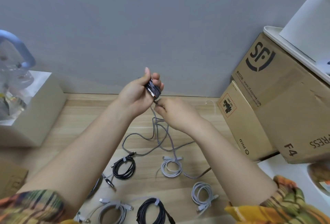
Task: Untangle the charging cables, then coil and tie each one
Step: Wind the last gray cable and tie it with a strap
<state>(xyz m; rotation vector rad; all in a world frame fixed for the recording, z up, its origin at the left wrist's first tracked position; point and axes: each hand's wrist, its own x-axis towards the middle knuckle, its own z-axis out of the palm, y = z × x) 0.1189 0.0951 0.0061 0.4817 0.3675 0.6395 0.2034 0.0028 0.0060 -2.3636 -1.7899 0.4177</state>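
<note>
fingers (157,82) of my left hand (138,95) are curled around a small bundle of grey braided cable (153,88), thumb up along its far side, with a usb plug (150,93) lying across the wraps. just below and to the right, my right hand (175,112) pinches the same cable between thumb and fingertips where it leaves the bundle; i cannot see the pinch point clearly because the back of the hand covers it. both hands are raised above the wooden table (89,116). from the pinch the loose length of the cable (157,134) drops down and sprawls in open loops on the wood, crossing itself several times, and one stretch runs over the top of a tied white coil (171,167). nearer to me on the table lie more finished coils, each bound with a strap: a black coil (124,167) just left of the white one, a second white coil (203,196) to the right, a grey coil (114,211) and a second black coil (151,209) at the bottom edge. a loose plug end (109,182) sits left of the first black coil. stacked cardboard boxes (278,102) stand at the right side of the table, and a pale box (34,106) stands at the left against the grey wall (142,18).
</note>
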